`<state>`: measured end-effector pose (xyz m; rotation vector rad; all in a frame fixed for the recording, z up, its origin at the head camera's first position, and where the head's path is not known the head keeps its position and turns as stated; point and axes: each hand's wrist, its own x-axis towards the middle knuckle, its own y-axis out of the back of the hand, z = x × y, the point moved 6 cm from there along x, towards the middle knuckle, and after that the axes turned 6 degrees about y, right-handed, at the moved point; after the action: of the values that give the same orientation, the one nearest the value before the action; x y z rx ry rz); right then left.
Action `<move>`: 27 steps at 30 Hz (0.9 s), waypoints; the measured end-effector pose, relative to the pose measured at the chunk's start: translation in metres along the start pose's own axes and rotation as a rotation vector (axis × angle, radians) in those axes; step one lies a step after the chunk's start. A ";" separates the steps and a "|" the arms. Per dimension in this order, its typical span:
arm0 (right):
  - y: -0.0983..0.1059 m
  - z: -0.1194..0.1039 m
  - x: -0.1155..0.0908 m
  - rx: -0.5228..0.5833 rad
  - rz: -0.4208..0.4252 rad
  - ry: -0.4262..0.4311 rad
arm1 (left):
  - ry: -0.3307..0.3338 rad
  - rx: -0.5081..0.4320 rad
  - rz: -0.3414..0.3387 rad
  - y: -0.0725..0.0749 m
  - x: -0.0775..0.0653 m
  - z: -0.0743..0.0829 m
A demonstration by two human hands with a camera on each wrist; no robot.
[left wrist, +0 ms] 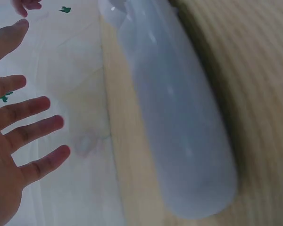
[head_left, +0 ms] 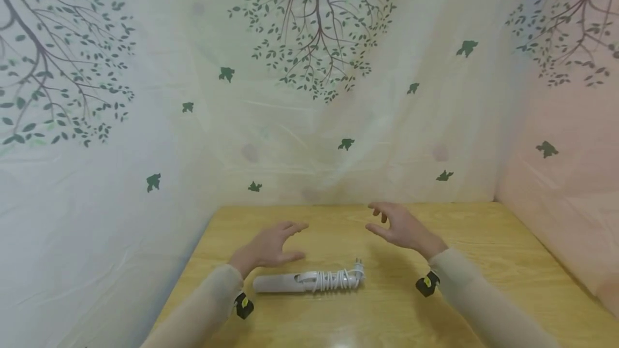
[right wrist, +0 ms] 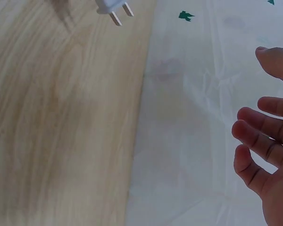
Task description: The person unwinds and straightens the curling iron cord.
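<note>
On the wooden table lies a white, stick-shaped electric appliance [head_left: 279, 283], its exact kind unclear. Its white cord [head_left: 333, 280] is wound round the right half, and a two-pin plug [head_left: 359, 268] sits at that end. My left hand [head_left: 268, 246] hovers above and behind the appliance's left part, fingers and thumb spread, holding nothing. In the left wrist view the smooth rounded end [left wrist: 188, 155] fills the middle, apart from the fingers. Further back to the right, my right hand [head_left: 402, 227] is raised with loosely bent fingers and holds nothing. The right wrist view shows the plug [right wrist: 111, 4] away from it.
The table [head_left: 483, 273] has a light wood grain and ends at a pale curtain [head_left: 300, 149] behind it. The curtain, printed with trees and green birds, also hangs along the left and right sides. A small black device [head_left: 427, 283] is strapped to each wrist.
</note>
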<state>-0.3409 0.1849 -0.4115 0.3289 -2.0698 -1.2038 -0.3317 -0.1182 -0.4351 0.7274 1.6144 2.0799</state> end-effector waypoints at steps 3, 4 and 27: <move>-0.008 0.001 -0.003 0.024 -0.008 -0.001 | 0.007 -0.046 -0.060 -0.013 -0.007 -0.005; -0.011 0.001 -0.004 0.029 -0.013 -0.003 | 0.010 -0.057 -0.077 -0.017 -0.009 -0.006; -0.064 0.006 -0.009 0.120 -0.095 0.064 | 0.031 -0.106 -0.088 -0.063 -0.030 -0.044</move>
<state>-0.3461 0.1595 -0.4707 0.5202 -2.0955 -1.1111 -0.3356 -0.1533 -0.5096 0.5808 1.5110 2.1047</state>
